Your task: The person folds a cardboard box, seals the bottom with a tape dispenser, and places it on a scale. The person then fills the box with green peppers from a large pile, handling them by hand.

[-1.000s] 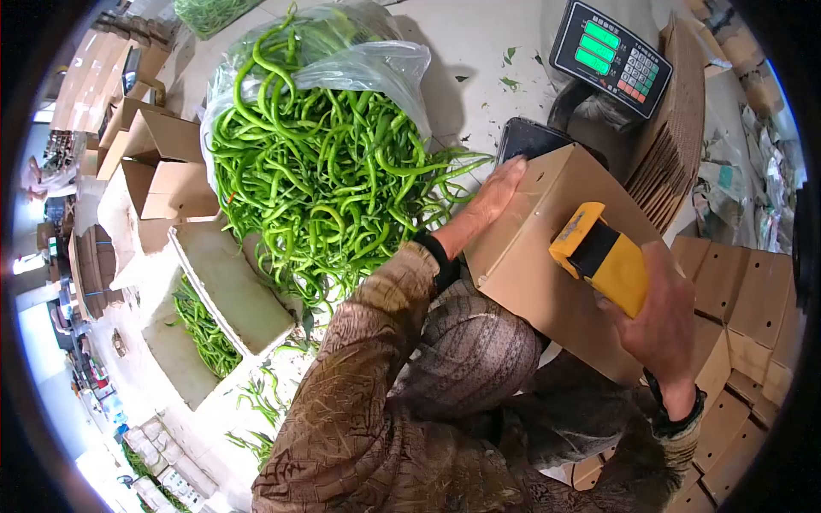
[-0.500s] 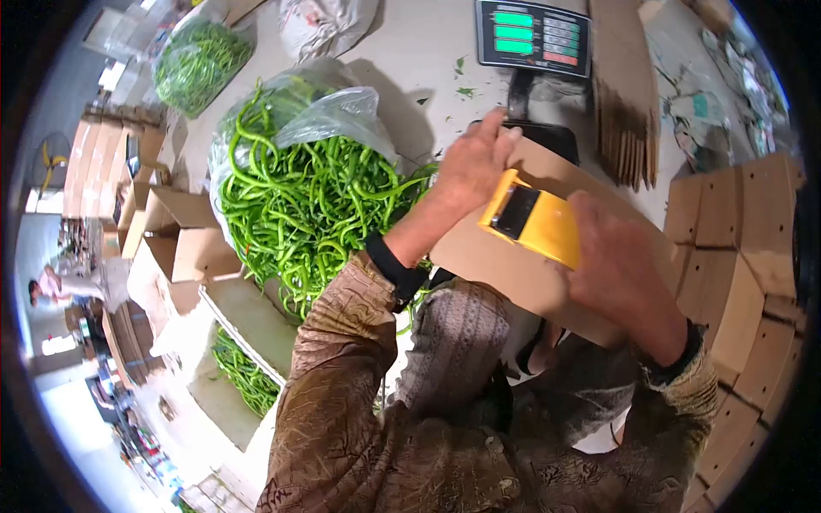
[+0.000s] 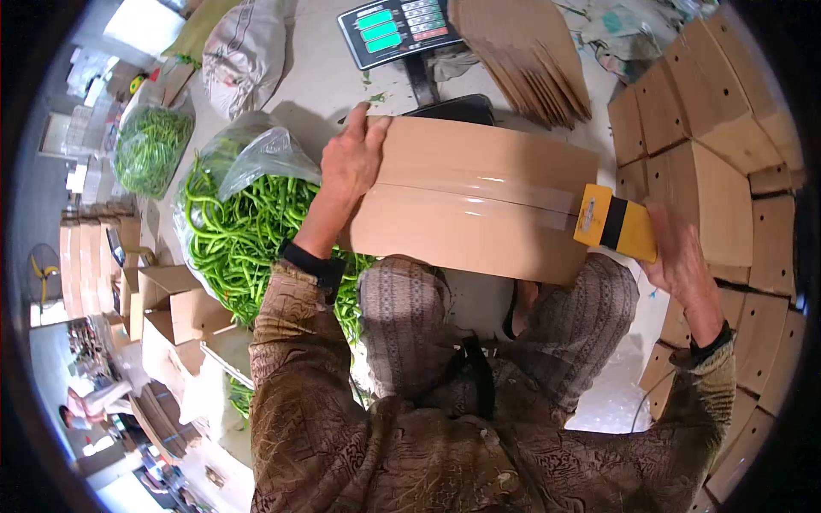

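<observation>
A cardboard box (image 3: pixel 462 205) rests across my lap, its centre seam covered by clear shiny tape. My left hand (image 3: pixel 352 158) grips the box at its left end, fingers over the top edge. In my right hand (image 3: pixel 680 252) is a yellow tape dispenser (image 3: pixel 631 229) with a black band, its front end against the right end of the box. Green chili peppers (image 3: pixel 235 248) spill from an open clear plastic bag beside my left arm.
Behind the box stands a scale with a lit display (image 3: pixel 379 30). Flat cardboard sheets (image 3: pixel 522 56) lie to its right. Stacked boxes (image 3: pixel 710 197) line the right side. At left are a bagged pepper bundle (image 3: pixel 152 150), a white sack (image 3: pixel 244 56) and open cartons (image 3: pixel 192 312). A person (image 3: pixel 94 403) is far left.
The yellow dispenser has moved right to the far end of the box, and tape now lies along the seam. The box looks more level, and the camera view has shifted.
</observation>
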Available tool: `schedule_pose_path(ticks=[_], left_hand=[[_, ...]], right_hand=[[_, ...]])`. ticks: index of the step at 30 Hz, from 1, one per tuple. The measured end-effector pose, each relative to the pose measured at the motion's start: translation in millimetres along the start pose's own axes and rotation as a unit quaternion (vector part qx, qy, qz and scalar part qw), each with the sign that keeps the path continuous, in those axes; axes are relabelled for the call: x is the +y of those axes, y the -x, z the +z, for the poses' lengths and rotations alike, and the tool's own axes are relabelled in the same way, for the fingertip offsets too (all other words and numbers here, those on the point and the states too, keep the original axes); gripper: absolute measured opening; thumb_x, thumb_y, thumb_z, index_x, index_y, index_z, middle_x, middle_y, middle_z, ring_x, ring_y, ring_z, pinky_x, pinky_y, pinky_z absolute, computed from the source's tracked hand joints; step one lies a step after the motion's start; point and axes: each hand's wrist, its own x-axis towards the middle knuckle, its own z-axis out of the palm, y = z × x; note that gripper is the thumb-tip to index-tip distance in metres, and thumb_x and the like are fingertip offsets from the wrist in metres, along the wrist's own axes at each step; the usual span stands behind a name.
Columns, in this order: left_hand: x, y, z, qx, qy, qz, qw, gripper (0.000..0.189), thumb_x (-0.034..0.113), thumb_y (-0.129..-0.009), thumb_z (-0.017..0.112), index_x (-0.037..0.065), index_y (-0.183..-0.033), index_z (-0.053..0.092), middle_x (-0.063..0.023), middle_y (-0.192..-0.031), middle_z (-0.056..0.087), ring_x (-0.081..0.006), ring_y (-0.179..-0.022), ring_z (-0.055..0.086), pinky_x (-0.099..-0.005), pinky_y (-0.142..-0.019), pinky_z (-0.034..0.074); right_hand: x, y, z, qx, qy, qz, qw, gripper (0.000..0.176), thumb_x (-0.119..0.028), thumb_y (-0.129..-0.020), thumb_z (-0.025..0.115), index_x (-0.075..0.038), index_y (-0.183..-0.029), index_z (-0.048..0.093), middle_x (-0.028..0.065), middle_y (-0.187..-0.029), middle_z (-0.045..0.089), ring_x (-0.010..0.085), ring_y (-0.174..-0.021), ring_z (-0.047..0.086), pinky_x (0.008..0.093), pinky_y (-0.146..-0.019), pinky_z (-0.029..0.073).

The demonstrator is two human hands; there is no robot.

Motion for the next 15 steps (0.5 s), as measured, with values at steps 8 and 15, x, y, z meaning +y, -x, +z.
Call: schedule_pose_path(ticks=[8,15], left_hand=[[20.7,3.9,-16.1,-0.015,0.043,-0.045,0.998,0.050,0.048,-0.097,0.041,0.009,-0.127,0.047,-0.0252,-0.099,0.065,-0.0465,-0.092,0.061,-0.0501,-0.081,0.047],[16.9,4.4,-12.8,-0.015,0.066,-0.045,0.997,0.047,0.047,-0.097,0.041,0.009,-0.123,0.049,-0.0249,-0.098,0.065,-0.0459,-0.094,0.061,-0.0477,-0.081,0.047]], right_hand=[[31.5,26.9,29.4,0.044,-0.031,0.025,0.998,0.055,-0.016,-0.068,0.074,-0.003,-0.114,0.047,0.0215,-0.097,0.056,0.0443,-0.092,0.055,0.0465,-0.079,0.047],[47.8,25.9,59.2,0.030,-0.068,0.018,0.997,0.058,-0.012,-0.067,0.076,-0.004,-0.116,0.046,0.0195,-0.101,0.056,0.0424,-0.095,0.057,0.0458,-0.079,0.049]])
